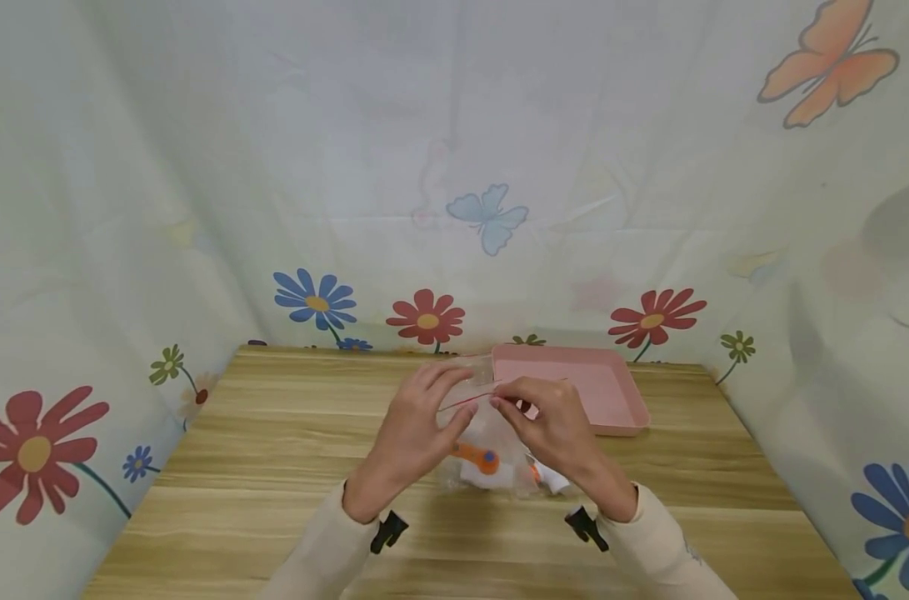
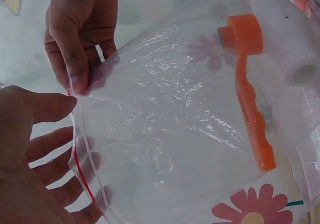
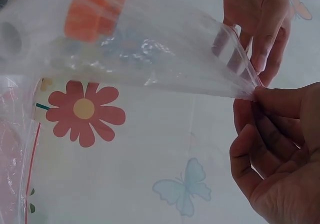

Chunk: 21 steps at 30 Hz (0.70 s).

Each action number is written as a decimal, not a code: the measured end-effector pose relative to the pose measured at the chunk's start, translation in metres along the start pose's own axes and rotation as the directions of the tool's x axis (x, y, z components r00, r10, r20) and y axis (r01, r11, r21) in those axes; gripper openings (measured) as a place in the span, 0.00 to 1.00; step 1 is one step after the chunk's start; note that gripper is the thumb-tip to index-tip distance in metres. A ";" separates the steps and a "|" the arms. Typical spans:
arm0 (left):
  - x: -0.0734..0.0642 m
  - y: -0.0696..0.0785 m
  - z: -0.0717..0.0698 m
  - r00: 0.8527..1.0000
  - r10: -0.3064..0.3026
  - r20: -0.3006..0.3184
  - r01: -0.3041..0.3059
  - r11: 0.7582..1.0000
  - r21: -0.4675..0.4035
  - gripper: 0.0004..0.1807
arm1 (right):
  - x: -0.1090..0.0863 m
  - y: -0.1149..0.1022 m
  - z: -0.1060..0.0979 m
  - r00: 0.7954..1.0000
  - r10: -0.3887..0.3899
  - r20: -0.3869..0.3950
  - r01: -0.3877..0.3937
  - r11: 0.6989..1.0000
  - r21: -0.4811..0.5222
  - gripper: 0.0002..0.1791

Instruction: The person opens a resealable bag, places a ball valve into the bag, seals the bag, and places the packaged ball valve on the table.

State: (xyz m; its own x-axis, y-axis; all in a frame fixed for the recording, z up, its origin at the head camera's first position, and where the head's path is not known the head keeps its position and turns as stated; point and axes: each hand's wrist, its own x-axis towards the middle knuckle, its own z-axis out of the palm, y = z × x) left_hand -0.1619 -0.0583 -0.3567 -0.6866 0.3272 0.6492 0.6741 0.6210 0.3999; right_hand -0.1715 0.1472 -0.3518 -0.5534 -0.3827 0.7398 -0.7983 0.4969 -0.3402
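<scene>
A clear zip bag point(image 2: 160, 119) with a red line along its mouth hangs from my hands above the table. Inside it lie an orange toy-like tool point(image 2: 252, 109) with a wavy handle and a white rounded piece point(image 2: 287, 39) with a round opening. My right hand point(image 1: 555, 417) pinches one end of the zip edge between thumb and forefinger. Against the other part of that edge, my left hand point(image 1: 417, 425) has its fingers spread behind the film. Its thumb, held apart from them, comes up to the red line.
A pink tray point(image 1: 634, 425) stands at the back of the wooden table point(image 1: 289, 433). Another clear bag point(image 3: 15, 169) with a red zip line lies beyond the held one. A flower-printed cloth point(image 1: 334, 167) surrounds the table at the back and sides.
</scene>
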 end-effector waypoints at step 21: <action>-0.002 0.001 0.009 0.999 0.013 0.052 -0.010 0.997 -0.072 0.03 | -0.004 -0.006 0.005 0.999 0.039 0.038 -0.038 0.999 -0.027 0.02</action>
State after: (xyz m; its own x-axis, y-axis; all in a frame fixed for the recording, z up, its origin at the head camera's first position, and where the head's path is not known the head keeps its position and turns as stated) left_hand -0.1626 -0.0516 -0.3632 -0.6908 0.3719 0.6201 0.6984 0.5652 0.4390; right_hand -0.1657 0.1416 -0.3556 -0.5925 -0.3925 0.7035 -0.7702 0.5321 -0.3518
